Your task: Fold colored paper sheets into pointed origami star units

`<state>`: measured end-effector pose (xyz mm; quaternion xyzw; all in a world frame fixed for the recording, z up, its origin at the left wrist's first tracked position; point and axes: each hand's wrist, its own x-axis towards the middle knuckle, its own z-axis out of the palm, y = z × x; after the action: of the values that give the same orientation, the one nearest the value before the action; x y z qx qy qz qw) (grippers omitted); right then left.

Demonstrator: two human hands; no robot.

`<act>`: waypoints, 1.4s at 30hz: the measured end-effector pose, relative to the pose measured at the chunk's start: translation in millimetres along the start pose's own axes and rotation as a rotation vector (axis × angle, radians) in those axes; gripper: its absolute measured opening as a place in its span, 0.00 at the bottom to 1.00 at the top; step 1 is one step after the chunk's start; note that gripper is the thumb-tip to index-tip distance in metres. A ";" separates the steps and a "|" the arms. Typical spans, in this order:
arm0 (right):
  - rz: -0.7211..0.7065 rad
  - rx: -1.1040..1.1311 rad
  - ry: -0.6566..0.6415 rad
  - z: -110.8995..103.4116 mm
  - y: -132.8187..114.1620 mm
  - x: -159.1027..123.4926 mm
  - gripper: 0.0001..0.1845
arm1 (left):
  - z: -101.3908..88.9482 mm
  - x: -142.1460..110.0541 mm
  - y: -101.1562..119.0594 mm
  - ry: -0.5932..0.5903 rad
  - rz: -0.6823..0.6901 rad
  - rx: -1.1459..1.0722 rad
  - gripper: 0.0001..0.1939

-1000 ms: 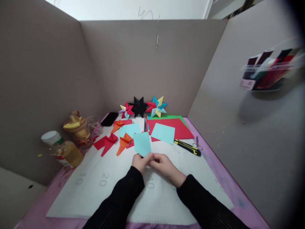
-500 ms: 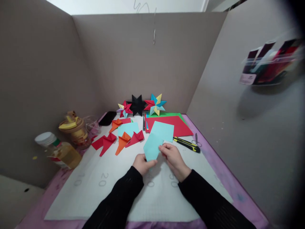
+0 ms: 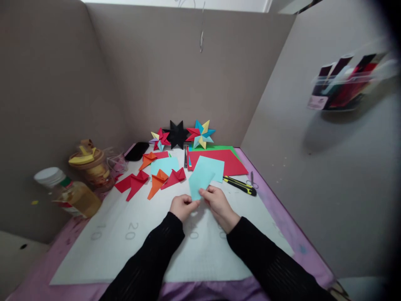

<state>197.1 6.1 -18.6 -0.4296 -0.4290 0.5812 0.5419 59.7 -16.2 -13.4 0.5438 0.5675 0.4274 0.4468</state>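
Black sleeves [image 3: 142,251] angle inward; the left hand [image 3: 182,207] clamps its grip on the lower end of the blue sheet [image 3: 199,179], while the right hand [image 3: 216,201] pinches its lower right edge. The blue sheet is over the white mat [image 3: 109,261], which reads 10 and 20. The bottle [image 3: 75,194] holds amber liquid; the holder [image 3: 318,102] has an illegible label.
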 end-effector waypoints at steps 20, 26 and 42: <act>0.072 -0.021 -0.056 -9.2 -4.1 4.0 0.16 | -4.0 1.6 0.3 0.053 0.067 0.005 0.07; -0.020 -0.198 -0.283 -3.4 -2.3 -4.0 0.10 | -9.6 5.5 -4.5 0.098 0.040 -0.039 0.13; -0.224 -0.562 -0.246 8.2 -8.4 -12.8 0.04 | -14.3 7.7 -4.3 0.382 0.022 -0.195 0.13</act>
<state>191.9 -6.6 -7.9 -0.4390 -0.6794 0.4245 0.4068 44.7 -8.7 -14.6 0.4133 0.5920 0.5804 0.3767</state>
